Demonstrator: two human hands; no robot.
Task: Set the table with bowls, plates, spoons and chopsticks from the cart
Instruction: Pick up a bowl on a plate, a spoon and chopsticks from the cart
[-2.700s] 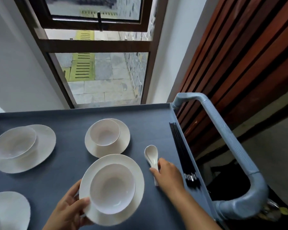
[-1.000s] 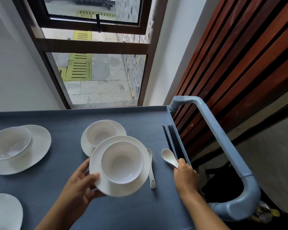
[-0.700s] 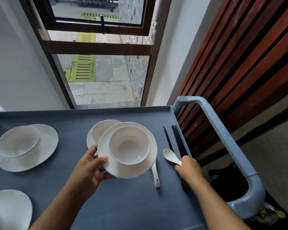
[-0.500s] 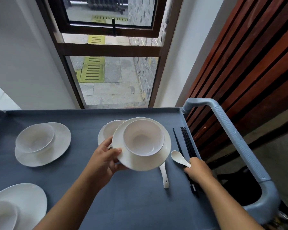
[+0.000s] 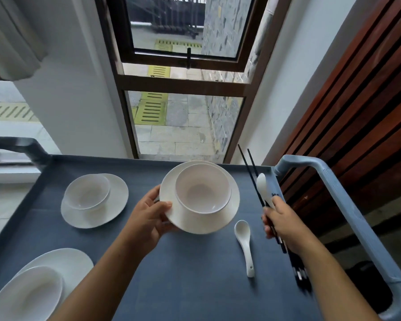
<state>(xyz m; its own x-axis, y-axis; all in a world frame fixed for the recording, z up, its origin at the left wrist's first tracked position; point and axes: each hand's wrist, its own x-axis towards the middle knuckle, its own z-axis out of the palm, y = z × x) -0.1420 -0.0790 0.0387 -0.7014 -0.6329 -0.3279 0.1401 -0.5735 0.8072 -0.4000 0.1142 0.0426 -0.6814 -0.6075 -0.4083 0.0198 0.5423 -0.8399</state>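
Observation:
My left hand [image 5: 148, 218] grips the rim of a white plate [image 5: 229, 214] that carries a white bowl [image 5: 203, 189], lifted above the grey cart top [image 5: 171, 274]. My right hand [image 5: 285, 221] holds a white spoon [image 5: 262, 185] together with a pair of black chopsticks [image 5: 250, 171], their tips pointing up and away. Another white spoon [image 5: 244, 244] lies on the cart between my hands. More black chopsticks [image 5: 299, 272] lie along the cart's right edge under my right wrist.
A second plate with a bowl [image 5: 88, 193] stands at the cart's left, a third plate and bowl [image 5: 33, 290] at the near left corner. The cart's grey handle [image 5: 347, 205] rises on the right beside a wooden slatted wall. A window is straight ahead.
My left hand has raised the plate and bowl off the cart. My right hand took up a spoon, then lifted it with a pair of chopsticks from the cart's right edge.

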